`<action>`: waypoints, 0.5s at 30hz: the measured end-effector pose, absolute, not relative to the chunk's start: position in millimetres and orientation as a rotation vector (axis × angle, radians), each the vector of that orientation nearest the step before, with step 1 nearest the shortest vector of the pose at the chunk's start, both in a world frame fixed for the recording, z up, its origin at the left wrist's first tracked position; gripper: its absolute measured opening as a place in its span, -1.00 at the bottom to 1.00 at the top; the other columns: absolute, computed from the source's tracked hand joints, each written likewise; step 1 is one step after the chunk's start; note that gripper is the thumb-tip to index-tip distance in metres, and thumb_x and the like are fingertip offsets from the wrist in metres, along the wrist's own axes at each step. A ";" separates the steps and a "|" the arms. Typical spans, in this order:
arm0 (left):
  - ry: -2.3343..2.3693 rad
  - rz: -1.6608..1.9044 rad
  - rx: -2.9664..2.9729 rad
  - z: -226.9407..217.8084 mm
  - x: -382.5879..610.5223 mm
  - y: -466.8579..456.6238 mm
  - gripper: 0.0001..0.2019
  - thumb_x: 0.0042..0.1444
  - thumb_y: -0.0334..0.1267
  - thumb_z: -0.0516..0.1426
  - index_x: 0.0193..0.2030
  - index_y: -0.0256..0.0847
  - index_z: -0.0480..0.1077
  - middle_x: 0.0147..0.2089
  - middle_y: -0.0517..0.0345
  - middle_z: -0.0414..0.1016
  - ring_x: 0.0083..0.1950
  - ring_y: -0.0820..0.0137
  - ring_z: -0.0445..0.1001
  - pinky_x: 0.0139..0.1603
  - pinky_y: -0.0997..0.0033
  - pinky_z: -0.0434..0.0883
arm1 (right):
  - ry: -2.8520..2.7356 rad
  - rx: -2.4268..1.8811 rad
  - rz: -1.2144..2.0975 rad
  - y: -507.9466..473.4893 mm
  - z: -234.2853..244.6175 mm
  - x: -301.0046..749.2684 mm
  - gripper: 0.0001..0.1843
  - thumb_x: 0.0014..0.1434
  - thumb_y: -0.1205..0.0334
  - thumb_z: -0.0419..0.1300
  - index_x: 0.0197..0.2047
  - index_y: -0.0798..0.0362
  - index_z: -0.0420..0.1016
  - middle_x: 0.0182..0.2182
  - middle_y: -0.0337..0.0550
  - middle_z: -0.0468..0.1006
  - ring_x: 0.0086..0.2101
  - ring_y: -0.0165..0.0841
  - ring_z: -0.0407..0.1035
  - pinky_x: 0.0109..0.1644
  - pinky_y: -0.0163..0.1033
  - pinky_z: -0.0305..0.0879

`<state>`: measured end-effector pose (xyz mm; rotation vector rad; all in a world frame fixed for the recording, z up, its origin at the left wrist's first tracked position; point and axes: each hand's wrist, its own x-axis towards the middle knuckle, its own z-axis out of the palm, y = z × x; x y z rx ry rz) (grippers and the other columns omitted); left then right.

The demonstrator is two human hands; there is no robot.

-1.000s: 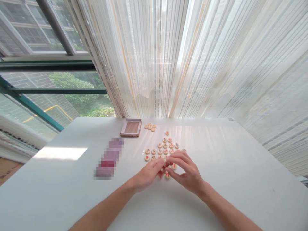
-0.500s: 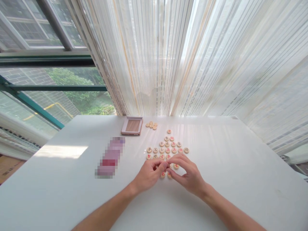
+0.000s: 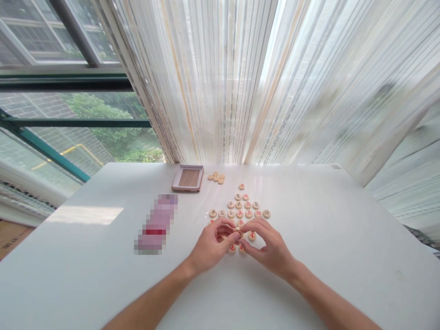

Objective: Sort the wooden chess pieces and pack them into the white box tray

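Observation:
Between the fingertips of both my hands is a round wooden Chinese chess piece point(image 3: 238, 233), partly covered by them. My left hand point(image 3: 212, 245) is closed on it from the left, thumb at its near side. From the right, my right hand point(image 3: 273, 247) pinches the same piece between thumb and fingers. Around and beyond my hands lie several more Chinese chess pieces point(image 3: 239, 214) in rows, with red or black characters facing up. The rows form a pointed figure with a single piece point(image 3: 242, 186) at the far tip. Some pieces are hidden under my hands.
A small cluster of blank-looking pieces point(image 3: 216, 178) lies at the far side. Left of it sits a shallow open box point(image 3: 188, 178). A blurred pinkish item point(image 3: 157, 224) lies on the white table point(image 3: 103, 270). Curtains point(image 3: 220, 82) and a window border the far edge.
My left fingers have lifted and spread a little, so the piece between my hands shows more. My right hand stays almost in place. The camera view has shifted slightly.

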<state>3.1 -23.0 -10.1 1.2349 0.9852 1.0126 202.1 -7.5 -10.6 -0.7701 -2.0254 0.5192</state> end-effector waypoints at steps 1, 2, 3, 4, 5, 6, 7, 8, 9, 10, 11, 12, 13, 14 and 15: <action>0.988 1.023 1.247 -9.7 2.7 -22.7 -0.75 0.23 -0.12 0.25 -0.08 -0.21 0.40 -0.23 0.06 0.62 -0.21 0.33 0.62 -0.34 0.50 0.49 | -2.025 -0.770 0.524 -7.3 -10.7 202.4 -0.70 0.20 0.42 0.29 -0.03 -0.07 0.45 -0.26 -0.15 0.56 -0.27 -0.26 0.43 -0.16 -0.11 0.41; 0.991 1.032 1.255 -9.0 2.1 -22.5 -0.76 0.24 -0.12 0.23 -0.06 -0.21 0.42 -0.20 0.05 0.61 -0.19 0.32 0.62 -0.34 0.50 0.50 | -2.024 -0.770 0.530 -7.0 -10.7 202.7 -0.69 0.21 0.41 0.28 -0.01 -0.07 0.44 -0.25 -0.14 0.56 -0.26 -0.26 0.44 -0.15 -0.11 0.42; 0.994 1.037 1.260 -8.2 1.4 -22.2 -0.75 0.25 -0.12 0.22 -0.04 -0.21 0.44 -0.18 0.04 0.61 -0.16 0.31 0.62 -0.33 0.50 0.51 | -2.023 -0.769 0.536 -6.9 -10.8 202.9 -0.67 0.21 0.42 0.28 0.01 -0.07 0.44 -0.23 -0.13 0.57 -0.25 -0.26 0.45 -0.14 -0.11 0.42; 0.999 1.039 1.263 -7.3 0.6 -21.8 -0.75 0.26 -0.13 0.21 -0.02 -0.22 0.46 -0.17 0.04 0.60 -0.15 0.31 0.62 -0.32 0.49 0.53 | -2.020 -0.769 0.541 -6.8 -10.9 203.0 -0.66 0.22 0.42 0.27 0.03 -0.07 0.43 -0.21 -0.12 0.57 -0.24 -0.26 0.45 -0.14 -0.12 0.43; 1.005 1.040 1.267 -6.4 -0.3 -21.3 -0.75 0.26 -0.13 0.21 -0.02 -0.22 0.48 -0.17 0.04 0.59 -0.16 0.32 0.61 -0.29 0.47 0.55 | -2.018 -0.769 0.544 -6.9 -11.0 203.1 -0.66 0.23 0.43 0.25 0.03 -0.07 0.43 -0.20 -0.12 0.57 -0.23 -0.27 0.46 -0.14 -0.13 0.43; 1.012 1.044 1.272 -5.7 -1.1 -20.6 -0.76 0.27 -0.13 0.21 -0.03 -0.22 0.50 -0.16 0.04 0.58 -0.17 0.33 0.60 -0.26 0.45 0.56 | -2.016 -0.769 0.546 -7.1 -11.2 203.1 -0.67 0.24 0.43 0.24 0.03 -0.07 0.43 -0.21 -0.12 0.56 -0.24 -0.27 0.46 -0.15 -0.15 0.42; 1.018 1.053 1.278 -5.3 -1.8 -19.8 -0.77 0.26 -0.14 0.21 -0.04 -0.22 0.51 -0.15 0.04 0.57 -0.18 0.35 0.59 -0.23 0.43 0.58 | -2.018 -0.770 0.548 -7.4 -11.4 203.2 -0.68 0.24 0.44 0.23 0.02 -0.07 0.44 -0.22 -0.12 0.56 -0.25 -0.28 0.45 -0.18 -0.16 0.42; 1.021 1.064 1.283 -5.2 -2.5 -18.8 -0.77 0.26 -0.15 0.21 -0.04 -0.22 0.52 -0.12 0.04 0.56 -0.19 0.37 0.57 -0.20 0.40 0.59 | -2.022 -0.767 0.552 -7.9 -11.5 203.3 -0.71 0.25 0.44 0.22 0.00 -0.06 0.45 -0.23 -0.12 0.56 -0.28 -0.30 0.45 -0.21 -0.19 0.41; 1.021 1.076 1.286 -5.5 -3.2 -17.9 -0.77 0.26 -0.15 0.21 -0.04 -0.22 0.53 -0.10 0.05 0.54 -0.19 0.38 0.56 -0.18 0.39 0.59 | -2.032 -0.765 0.560 -8.4 -11.5 203.4 -0.73 0.25 0.44 0.22 -0.03 -0.05 0.46 -0.25 -0.13 0.55 -0.30 -0.31 0.44 -0.24 -0.20 0.40; 1.019 1.090 1.286 -6.2 -3.8 -17.0 -0.77 0.26 -0.16 0.21 -0.03 -0.21 0.53 -0.08 0.05 0.53 -0.17 0.37 0.55 -0.17 0.38 0.60 | -2.047 -0.757 0.569 -8.9 -11.3 203.6 -0.76 0.25 0.44 0.21 -0.05 -0.04 0.47 -0.28 -0.14 0.54 -0.33 -0.33 0.42 -0.26 -0.22 0.39; 1.014 1.102 1.284 -7.0 -4.3 -16.1 -0.77 0.25 -0.16 0.22 -0.02 -0.20 0.52 -0.07 0.04 0.52 -0.14 0.35 0.54 -0.17 0.37 0.60 | -2.064 -0.746 0.578 -9.5 -10.8 203.7 -0.79 0.26 0.44 0.20 -0.08 -0.03 0.47 -0.31 -0.15 0.53 -0.35 -0.34 0.41 -0.28 -0.24 0.37; 1.010 1.112 1.282 -7.8 -4.9 -15.4 -0.76 0.25 -0.16 0.22 -0.01 -0.20 0.51 -0.07 0.04 0.52 -0.11 0.33 0.53 -0.17 0.36 0.60 | -2.084 -0.732 0.583 -9.9 -10.1 203.8 -0.80 0.26 0.44 0.20 -0.11 -0.03 0.48 -0.34 -0.17 0.53 -0.37 -0.35 0.40 -0.29 -0.25 0.36; 1.006 1.117 1.284 -8.6 -5.4 -14.9 -0.75 0.24 -0.17 0.23 0.01 -0.19 0.51 -0.08 0.05 0.51 -0.08 0.31 0.52 -0.15 0.35 0.60 | -2.104 -0.714 0.584 -10.3 -9.2 203.9 -0.82 0.25 0.44 0.20 -0.13 -0.02 0.48 -0.37 -0.18 0.52 -0.38 -0.36 0.39 -0.29 -0.26 0.35; 1.004 1.119 1.291 -9.3 -6.0 -14.5 -0.75 0.24 -0.18 0.23 0.02 -0.19 0.50 -0.08 0.05 0.50 -0.06 0.31 0.51 -0.13 0.33 0.60 | -2.126 -0.695 0.579 -10.7 -8.1 203.9 -0.82 0.25 0.44 0.20 -0.14 -0.02 0.48 -0.40 -0.20 0.51 -0.39 -0.37 0.38 -0.29 -0.26 0.34; 1.004 1.118 1.304 -9.7 -6.5 -14.4 -0.74 0.23 -0.20 0.24 0.03 -0.19 0.49 -0.07 0.05 0.50 -0.04 0.31 0.50 -0.09 0.33 0.59 | -2.146 -0.677 0.571 -11.0 -7.1 203.9 -0.83 0.25 0.44 0.20 -0.15 -0.01 0.49 -0.42 -0.21 0.50 -0.41 -0.37 0.37 -0.29 -0.27 0.33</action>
